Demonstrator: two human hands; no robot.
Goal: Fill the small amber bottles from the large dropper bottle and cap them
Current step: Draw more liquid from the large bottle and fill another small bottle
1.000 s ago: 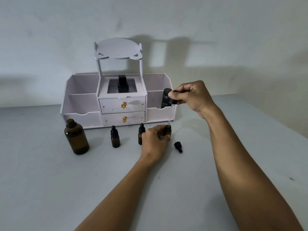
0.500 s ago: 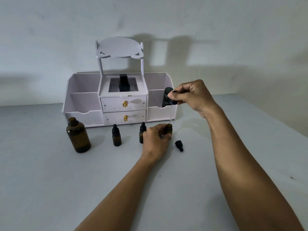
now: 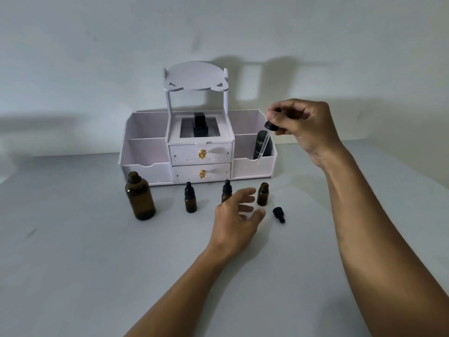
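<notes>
Since the earlier frame the left hand (image 3: 239, 210) has let go of the open small bottle (image 3: 263, 194) and the right hand (image 3: 306, 125) has raised the dropper (image 3: 265, 141). We see the amber bottle uncapped on the worktop (image 3: 97, 263), its loose cap (image 3: 278, 214) just beside it. Leftward stand a capped bottle (image 3: 226, 191), a second capped bottle (image 3: 190, 198) and the large bottle (image 3: 140, 197), before a white organiser (image 3: 145, 152). The left grip is released, fingers spread, partly hiding the capped bottle; the right grip pinches the dropper's bulb.
</notes>
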